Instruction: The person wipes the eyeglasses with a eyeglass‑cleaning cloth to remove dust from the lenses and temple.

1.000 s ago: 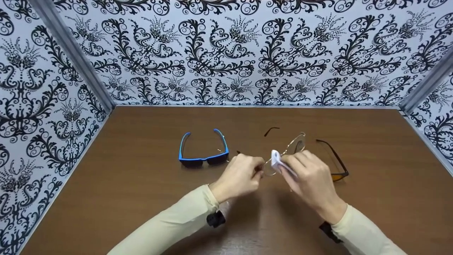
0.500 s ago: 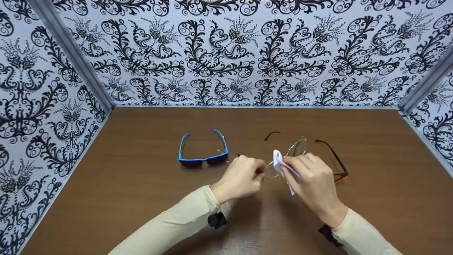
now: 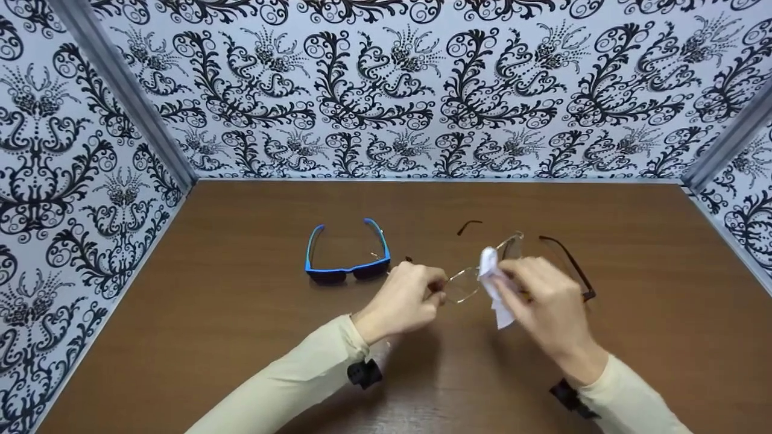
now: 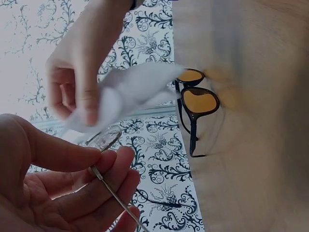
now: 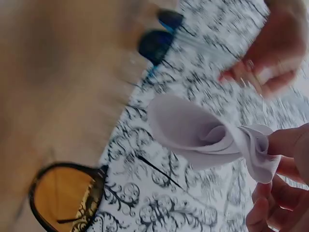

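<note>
My left hand pinches a pair of thin gold wire-rimmed glasses between thumb and fingers, near a hinge in the left wrist view. The glasses are held above the table, one lens toward me. A folded whitish cloth is pinched by my right hand, beside the middle of the frame. In the right wrist view the cloth hangs in loose folds and stands apart from the left hand. The far lens is partly hidden behind the cloth and right hand.
Blue-framed sunglasses lie on the brown table, left of the hands, temples pointing back. Black-framed glasses with orange lenses lie to the right, partly behind the right hand. Patterned panels border the table's back and sides.
My right hand has shifted slightly right with the cloth, showing more of the near rim. The left hand stays nearly in place; the glasses have tilted a little.
</note>
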{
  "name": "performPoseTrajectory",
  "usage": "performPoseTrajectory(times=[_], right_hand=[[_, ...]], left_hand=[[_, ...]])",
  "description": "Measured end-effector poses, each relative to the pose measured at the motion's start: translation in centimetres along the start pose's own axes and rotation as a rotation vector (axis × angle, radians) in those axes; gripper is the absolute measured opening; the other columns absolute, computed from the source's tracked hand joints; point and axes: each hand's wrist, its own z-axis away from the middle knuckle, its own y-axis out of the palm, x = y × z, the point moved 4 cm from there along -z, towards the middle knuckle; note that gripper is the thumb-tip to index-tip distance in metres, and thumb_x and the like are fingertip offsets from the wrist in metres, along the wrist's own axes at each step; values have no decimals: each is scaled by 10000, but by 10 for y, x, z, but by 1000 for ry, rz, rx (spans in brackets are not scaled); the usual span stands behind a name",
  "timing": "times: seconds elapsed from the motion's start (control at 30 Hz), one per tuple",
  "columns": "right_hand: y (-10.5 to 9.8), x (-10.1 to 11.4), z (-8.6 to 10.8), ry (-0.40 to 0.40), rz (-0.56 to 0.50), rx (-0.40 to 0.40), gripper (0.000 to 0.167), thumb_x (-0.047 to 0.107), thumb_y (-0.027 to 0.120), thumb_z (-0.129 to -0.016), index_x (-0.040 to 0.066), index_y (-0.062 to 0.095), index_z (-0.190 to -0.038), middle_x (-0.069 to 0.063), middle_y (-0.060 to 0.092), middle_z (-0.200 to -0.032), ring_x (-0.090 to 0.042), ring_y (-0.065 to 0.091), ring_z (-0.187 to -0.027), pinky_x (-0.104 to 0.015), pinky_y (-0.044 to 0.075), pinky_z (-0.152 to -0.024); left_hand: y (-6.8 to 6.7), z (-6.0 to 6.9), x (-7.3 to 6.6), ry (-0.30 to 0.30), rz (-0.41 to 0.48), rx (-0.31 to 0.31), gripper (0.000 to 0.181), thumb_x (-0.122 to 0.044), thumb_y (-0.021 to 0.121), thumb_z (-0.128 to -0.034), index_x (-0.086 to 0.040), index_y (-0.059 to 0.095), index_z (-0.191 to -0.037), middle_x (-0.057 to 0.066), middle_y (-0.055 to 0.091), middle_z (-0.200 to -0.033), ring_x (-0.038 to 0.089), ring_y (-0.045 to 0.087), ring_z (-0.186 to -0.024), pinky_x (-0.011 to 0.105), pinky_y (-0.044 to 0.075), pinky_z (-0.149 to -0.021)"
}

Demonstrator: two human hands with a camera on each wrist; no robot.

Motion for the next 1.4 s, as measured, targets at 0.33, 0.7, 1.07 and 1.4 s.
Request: performPoseTrajectory(times=[0.33,0.7,1.07,1.4], right_hand=[[-24,-28,-3,190,46,8,227,-58,752,-752,-1,675,-957,-94,648,-892,-207,578,-759,-211,425,-660],[-12,-35,-3,195,110,16,162,2,659,-843,-28,612,-996,-129,594,-880,-227,562,-705,-381,475,-582],[0,-20,5,-59,24,54,228,181,489,-957,-7,613,-925,-89,572,-861,-186,544,-750,-234,490,-629],[-7,-32,6,105,-96,-70,336,-108,651,-792,-80,569,-1116,-251,476,-1086,-175,523,-792,-114,432,-739]], left_hand=[[4,2,6,-41,60,46,148,39,628,-775,-78,630,-686,-55,642,-643,11,514,-558,171,382,-524],[9,3,0,-19,58,62,175,57,637,-766,-68,585,-655,-51,562,-595,50,447,-546,183,353,-500],[6,1,-1,-34,30,33,178,62,642,-763,-66,579,-657,-68,512,-585,65,439,-545,193,345,-480],[5,4,-3,-1,33,38,190,91,590,-759,-72,581,-661,-72,525,-595,32,404,-536,160,318,-475]])
